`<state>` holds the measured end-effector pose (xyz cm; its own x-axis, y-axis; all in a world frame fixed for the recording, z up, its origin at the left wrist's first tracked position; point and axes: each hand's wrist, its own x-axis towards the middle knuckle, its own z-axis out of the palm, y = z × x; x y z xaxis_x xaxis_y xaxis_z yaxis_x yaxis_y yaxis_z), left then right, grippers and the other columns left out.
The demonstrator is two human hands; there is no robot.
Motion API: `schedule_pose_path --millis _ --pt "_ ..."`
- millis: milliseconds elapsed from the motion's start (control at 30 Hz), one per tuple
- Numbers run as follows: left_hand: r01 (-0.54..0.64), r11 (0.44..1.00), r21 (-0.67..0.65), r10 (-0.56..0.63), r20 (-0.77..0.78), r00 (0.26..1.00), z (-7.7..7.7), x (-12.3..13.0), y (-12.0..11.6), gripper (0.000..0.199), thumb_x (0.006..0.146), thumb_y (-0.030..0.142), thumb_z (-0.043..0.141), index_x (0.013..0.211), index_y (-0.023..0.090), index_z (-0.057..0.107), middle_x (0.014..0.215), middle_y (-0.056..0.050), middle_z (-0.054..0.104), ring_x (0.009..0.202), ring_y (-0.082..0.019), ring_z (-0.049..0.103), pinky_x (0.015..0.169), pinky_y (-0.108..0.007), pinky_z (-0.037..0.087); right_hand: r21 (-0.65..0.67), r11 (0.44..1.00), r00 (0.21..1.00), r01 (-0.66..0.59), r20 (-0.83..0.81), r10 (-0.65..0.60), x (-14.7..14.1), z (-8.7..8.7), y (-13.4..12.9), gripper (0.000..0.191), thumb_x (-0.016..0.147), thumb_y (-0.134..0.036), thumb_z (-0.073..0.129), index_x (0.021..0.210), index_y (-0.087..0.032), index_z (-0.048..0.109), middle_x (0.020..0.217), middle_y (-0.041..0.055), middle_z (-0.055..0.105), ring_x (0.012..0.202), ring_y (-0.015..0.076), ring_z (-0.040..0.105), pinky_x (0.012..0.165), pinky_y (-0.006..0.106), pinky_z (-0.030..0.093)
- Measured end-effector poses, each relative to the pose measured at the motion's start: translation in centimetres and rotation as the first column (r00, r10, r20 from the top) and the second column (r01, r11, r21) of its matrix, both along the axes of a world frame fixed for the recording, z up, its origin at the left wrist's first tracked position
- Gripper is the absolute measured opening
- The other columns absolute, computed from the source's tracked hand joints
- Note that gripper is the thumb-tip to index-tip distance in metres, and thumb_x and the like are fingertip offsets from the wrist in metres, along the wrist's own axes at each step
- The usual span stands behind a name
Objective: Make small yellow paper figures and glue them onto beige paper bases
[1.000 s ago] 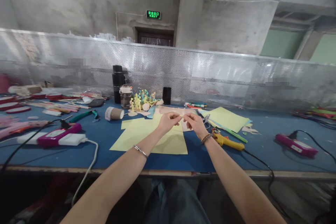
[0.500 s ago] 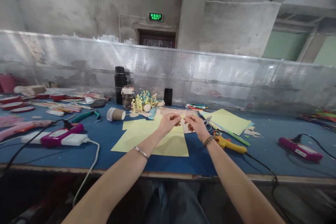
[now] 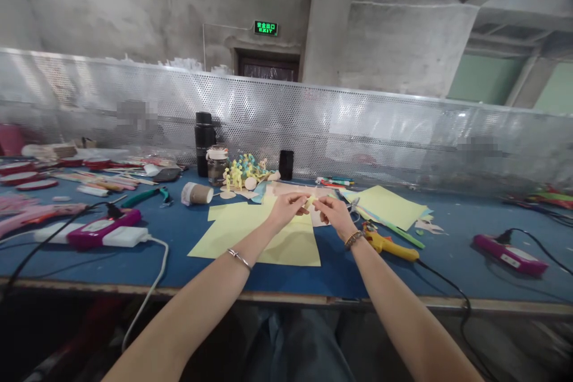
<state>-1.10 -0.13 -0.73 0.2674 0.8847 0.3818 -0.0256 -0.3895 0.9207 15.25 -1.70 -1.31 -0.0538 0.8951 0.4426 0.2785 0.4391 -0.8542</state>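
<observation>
Between my two hands is a small pale-yellow paper piece (image 3: pixel 310 203), its exact shape too small to make out. My left hand (image 3: pixel 290 209) pinches it from the left, and my right hand (image 3: pixel 332 211) pinches it from the right. Both hands are held above yellow paper sheets (image 3: pixel 250 242) lying on the blue table. Just beyond them lies pinkish paper (image 3: pixel 290 189). Scissors (image 3: pixel 353 209) lie to the right of my right hand, partly hidden by it. A yellow glue gun (image 3: pixel 394 247) rests beside my right wrist.
Behind the hands stand a black thermos (image 3: pixel 205 143), a jar (image 3: pixel 217 167), small yellow and blue paper figures (image 3: pixel 244 173) and a phone (image 3: pixel 286 165). A tipped paper cup (image 3: pixel 197 194), green pliers (image 3: pixel 145 197) and a purple power strip (image 3: pixel 105 230) lie left. More yellow paper (image 3: pixel 388 206) lies right.
The yellow paper piece shows more plainly between my fingertips now. My hands have hardly moved; the whole view has shifted very slightly.
</observation>
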Motion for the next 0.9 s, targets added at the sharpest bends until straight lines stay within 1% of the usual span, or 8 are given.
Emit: schedule_pose_path --millis 133,233,367,533,700,900 --pt "-0.004 0.999 0.034 0.004 0.000 1.000 -0.41 0.00 0.40 0.026 0.073 0.031 0.065 0.091 0.013 0.067 0.072 -0.004 0.068 0.066 -0.014 0.065 0.064 -0.025 0.052 0.003 1.000 1.000 -0.010 0.015 0.010 0.04 -0.12 0.11 0.031 0.073 -0.046 0.057 0.066 -0.016 0.056 0.043 -0.0033 0.048 0.037 0.0072 0.040 0.038 0.019 0.031" --pt "0.005 1.000 0.026 -0.005 -0.007 1.000 -0.63 0.07 0.52 0.024 0.072 0.031 0.065 0.087 0.013 0.067 0.071 -0.005 0.068 0.068 -0.014 0.065 0.066 -0.025 0.052 0.001 1.000 1.000 -0.018 0.005 0.018 0.02 -0.11 0.10 0.031 0.073 -0.046 0.058 0.067 -0.016 0.056 0.044 -0.0032 0.049 0.037 0.0073 0.041 0.037 0.019 0.030" --pt "0.002 1.000 0.012 -0.002 -0.006 1.000 -0.59 0.05 0.45 0.024 0.072 0.032 0.064 0.086 0.012 0.066 0.070 -0.005 0.068 0.067 -0.014 0.065 0.064 -0.024 0.052 -0.009 1.000 0.999 -0.030 -0.015 0.030 -0.05 0.00 -0.02 0.030 0.073 -0.046 0.058 0.069 -0.016 0.057 0.042 -0.0039 0.047 0.037 0.0073 0.040 0.037 0.019 0.030" --pt "-0.009 0.999 0.039 0.010 -0.019 1.000 -0.45 -0.02 0.42 0.023 0.072 0.033 0.064 0.081 0.013 0.065 0.069 -0.004 0.067 0.065 -0.014 0.065 0.060 -0.023 0.052 -0.007 0.999 0.998 -0.046 -0.040 0.046 -0.20 0.21 -0.28 0.030 0.071 -0.045 0.059 0.072 -0.015 0.057 0.043 -0.0043 0.047 0.038 0.0075 0.041 0.038 0.019 0.031" --pt "-0.015 0.998 0.054 0.017 -0.022 1.000 -0.55 -0.03 0.55 0.023 0.072 0.034 0.064 0.082 0.013 0.065 0.067 -0.004 0.066 0.063 -0.014 0.065 0.060 -0.024 0.052 -0.013 0.999 0.996 -0.037 -0.078 0.036 -0.36 0.28 -0.41 0.033 0.065 -0.046 0.065 0.072 -0.015 0.055 0.045 -0.0050 0.047 0.039 0.0076 0.042 0.038 0.019 0.032" --pt "-0.009 0.998 0.056 0.010 -0.015 1.000 -0.53 -0.02 0.47 0.025 0.070 0.035 0.066 0.083 0.014 0.066 0.066 -0.003 0.066 0.063 -0.013 0.064 0.060 -0.024 0.052 0.008 0.999 0.998 -0.031 -0.059 0.031 -0.21 -0.05 0.00 0.034 0.066 -0.047 0.064 0.073 -0.015 0.055 0.048 -0.0041 0.048 0.039 0.0076 0.042 0.037 0.020 0.032"
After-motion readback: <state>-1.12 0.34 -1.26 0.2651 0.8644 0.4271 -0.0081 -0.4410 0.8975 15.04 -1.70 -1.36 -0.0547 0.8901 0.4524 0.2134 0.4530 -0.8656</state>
